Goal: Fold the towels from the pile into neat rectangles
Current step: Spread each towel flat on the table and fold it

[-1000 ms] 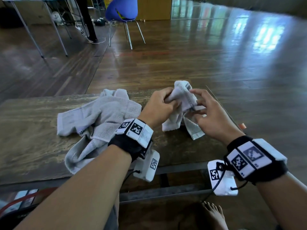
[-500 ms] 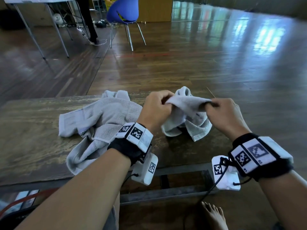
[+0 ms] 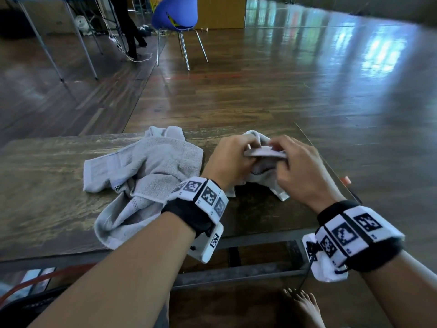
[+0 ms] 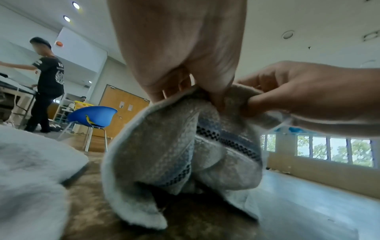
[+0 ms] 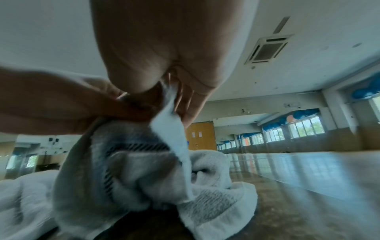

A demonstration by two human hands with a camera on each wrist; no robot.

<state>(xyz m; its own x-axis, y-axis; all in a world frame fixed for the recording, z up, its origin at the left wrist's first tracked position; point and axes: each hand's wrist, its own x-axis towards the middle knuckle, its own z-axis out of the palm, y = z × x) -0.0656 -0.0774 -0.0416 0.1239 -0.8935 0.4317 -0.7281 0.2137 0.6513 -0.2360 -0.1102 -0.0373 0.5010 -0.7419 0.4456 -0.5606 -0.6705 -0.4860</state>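
Note:
A small grey towel (image 3: 262,170) hangs bunched between both hands above the wooden table (image 3: 42,185); its lower folds touch the tabletop. My left hand (image 3: 230,157) pinches its upper edge, and my right hand (image 3: 295,166) pinches the same edge close beside it. In the left wrist view the towel (image 4: 185,154) droops from the left hand (image 4: 185,68), with the right hand (image 4: 304,91) gripping next to it. The right wrist view shows the towel (image 5: 127,175) under my right hand (image 5: 164,65). A crumpled pile of grey towels (image 3: 146,176) lies to the left.
The table's near edge (image 3: 260,240) has metal rails below it. A bare foot (image 3: 305,306) rests on the floor beneath. A blue chair (image 3: 176,17) and folding tables stand far back on the wooden floor. A person (image 4: 46,84) stands in the background.
My hands have come together: the right hand moved left along the towel's top edge until it nearly meets the left. The stretched edge between them has shortened and the towel bunches below.

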